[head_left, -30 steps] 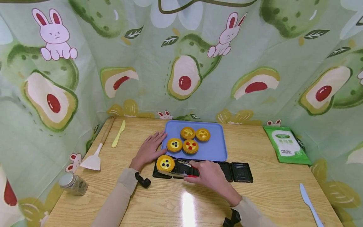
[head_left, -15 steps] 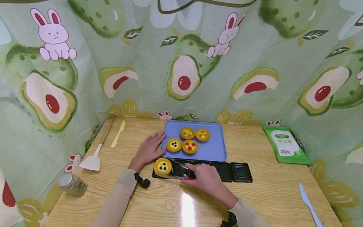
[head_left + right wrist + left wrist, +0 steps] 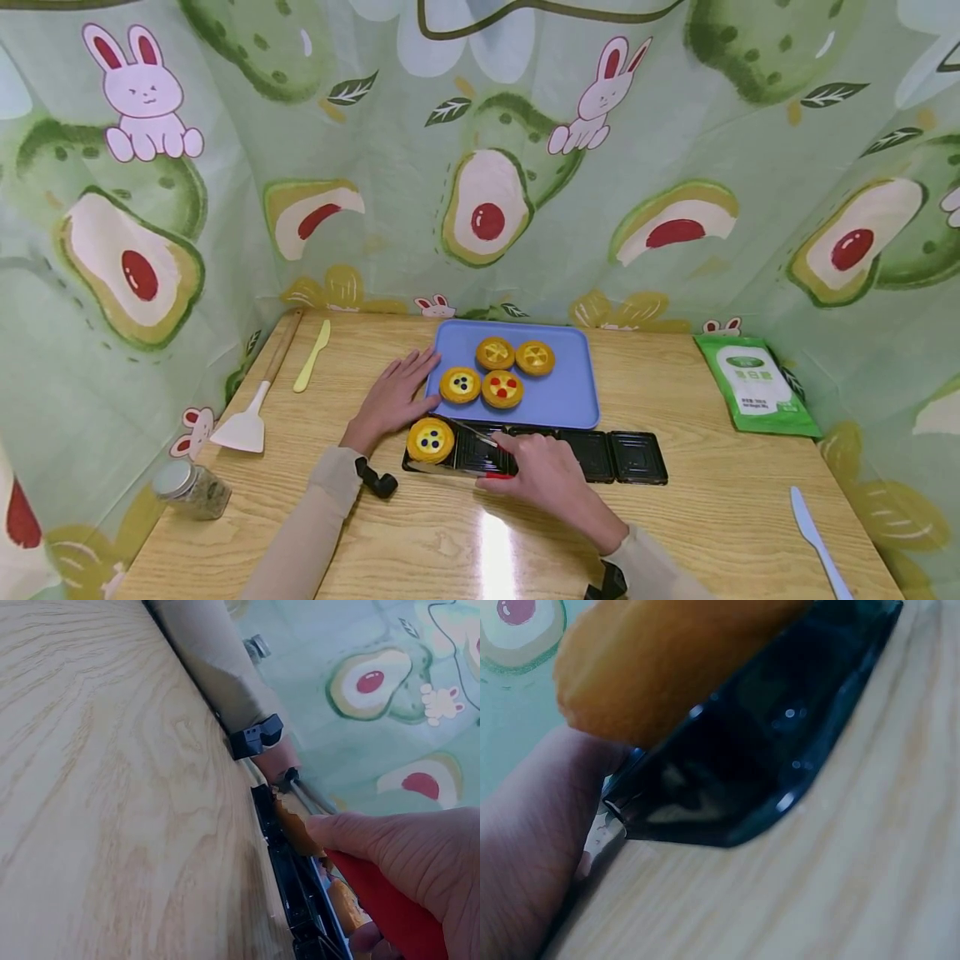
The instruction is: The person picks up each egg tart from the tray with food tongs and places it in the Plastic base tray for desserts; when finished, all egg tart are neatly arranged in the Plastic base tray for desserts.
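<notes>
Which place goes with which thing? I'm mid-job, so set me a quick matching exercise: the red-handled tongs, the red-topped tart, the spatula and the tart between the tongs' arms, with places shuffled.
Things
1. Red-handled tongs
2. Red-topped tart
3. White-bladed spatula
4. Tart between the tongs' arms

Places
A. On the wooden table, beside the pale yellow knife
B. In the right hand
C. At the leftmost black compartment
D. On the blue tray

Pairs: 1-B, 2-D, 3-A, 4-C
</notes>
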Action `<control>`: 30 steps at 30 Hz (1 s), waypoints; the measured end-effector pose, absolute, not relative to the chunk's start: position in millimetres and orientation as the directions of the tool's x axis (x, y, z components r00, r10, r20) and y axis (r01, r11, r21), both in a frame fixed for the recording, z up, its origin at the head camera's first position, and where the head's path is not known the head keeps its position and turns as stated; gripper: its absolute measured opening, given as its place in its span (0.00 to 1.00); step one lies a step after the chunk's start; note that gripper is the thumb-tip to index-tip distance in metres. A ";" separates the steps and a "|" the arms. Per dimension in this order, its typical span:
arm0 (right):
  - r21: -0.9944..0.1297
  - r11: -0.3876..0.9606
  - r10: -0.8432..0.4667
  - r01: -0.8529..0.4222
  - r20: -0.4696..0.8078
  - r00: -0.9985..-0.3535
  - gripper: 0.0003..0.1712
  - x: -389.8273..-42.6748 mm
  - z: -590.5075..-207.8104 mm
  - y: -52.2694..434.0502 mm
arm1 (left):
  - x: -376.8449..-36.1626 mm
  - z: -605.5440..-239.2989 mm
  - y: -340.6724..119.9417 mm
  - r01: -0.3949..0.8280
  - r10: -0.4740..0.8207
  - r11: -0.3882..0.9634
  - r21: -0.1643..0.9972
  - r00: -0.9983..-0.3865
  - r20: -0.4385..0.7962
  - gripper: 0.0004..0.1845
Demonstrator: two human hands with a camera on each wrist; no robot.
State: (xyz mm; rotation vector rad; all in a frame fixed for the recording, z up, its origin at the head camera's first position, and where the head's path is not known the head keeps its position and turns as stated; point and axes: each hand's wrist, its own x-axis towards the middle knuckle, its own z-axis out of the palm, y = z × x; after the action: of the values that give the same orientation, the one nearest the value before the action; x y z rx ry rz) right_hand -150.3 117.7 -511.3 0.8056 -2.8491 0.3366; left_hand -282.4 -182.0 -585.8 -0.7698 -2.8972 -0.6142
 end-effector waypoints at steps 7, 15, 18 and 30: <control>-0.179 0.833 -0.479 -0.523 0.238 -0.845 0.39 -149.5 -502.9 120.9 | -281.4 -585.5 -181.1 0.494 0.459 0.793 0.357 -0.869 0.185 0.44; -0.193 0.839 -0.455 -0.509 0.263 -0.850 0.43 -150.8 -491.4 127.8 | -283.0 -587.8 -181.9 0.487 0.461 0.800 0.350 -0.873 0.161 0.45; -0.233 0.839 -0.436 -0.492 0.253 -0.864 0.43 -151.9 -487.2 130.5 | -283.9 -588.5 -181.9 0.477 0.456 0.805 0.352 -0.878 0.146 0.45; -0.310 0.861 -0.350 -0.403 0.213 -0.912 0.40 -164.5 -477.3 146.0 | -283.1 -587.7 -183.3 0.502 0.468 0.794 0.344 -0.865 0.181 0.46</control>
State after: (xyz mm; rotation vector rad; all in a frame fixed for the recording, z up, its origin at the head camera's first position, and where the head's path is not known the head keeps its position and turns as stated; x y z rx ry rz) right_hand -164.5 146.0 -477.3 0.5870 -2.8851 0.5294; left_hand -283.1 -183.3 -587.7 -0.7837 -2.8932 -0.5921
